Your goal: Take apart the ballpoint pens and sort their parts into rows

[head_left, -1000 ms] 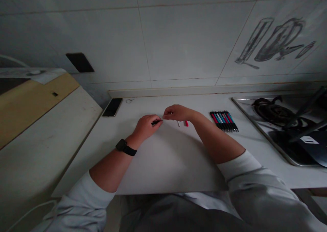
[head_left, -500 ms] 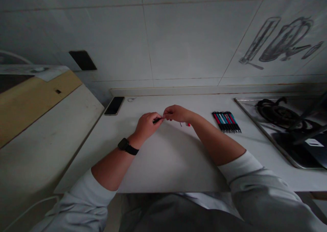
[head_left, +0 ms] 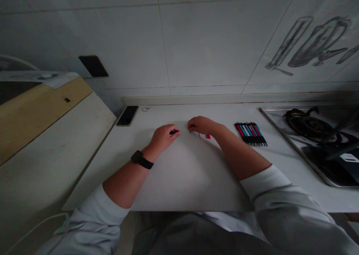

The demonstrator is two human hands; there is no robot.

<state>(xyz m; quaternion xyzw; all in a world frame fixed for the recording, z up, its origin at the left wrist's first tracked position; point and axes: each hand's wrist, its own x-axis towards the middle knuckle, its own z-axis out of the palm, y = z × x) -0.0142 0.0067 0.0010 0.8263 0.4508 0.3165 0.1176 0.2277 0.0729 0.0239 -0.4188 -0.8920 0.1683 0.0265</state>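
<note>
My left hand (head_left: 165,136) is closed over the counter, with a short black pen part (head_left: 174,132) between thumb and fingers. To its right, my right hand (head_left: 201,125) pinches its fingers down near the counter top. A tiny dark tip shows under those fingers, too small to name. Just beside them lie a thin pale pen piece (head_left: 199,135) and a small red pen piece (head_left: 208,136), partly beneath the right hand. Farther right, several pens (head_left: 251,134) with red, white, blue and black barrels lie side by side in a row.
A phone (head_left: 127,116) lies at the back left, near a small clear ring (head_left: 145,109). The gas stove (head_left: 311,126) borders the counter (head_left: 179,180) on the right. A pale cabinet (head_left: 50,135) stands at the left, and a tiled wall (head_left: 202,45) rises behind.
The hands were together at the black part and are now apart. My right hand has moved right and down toward the loose pieces. My left hand still holds the black part.
</note>
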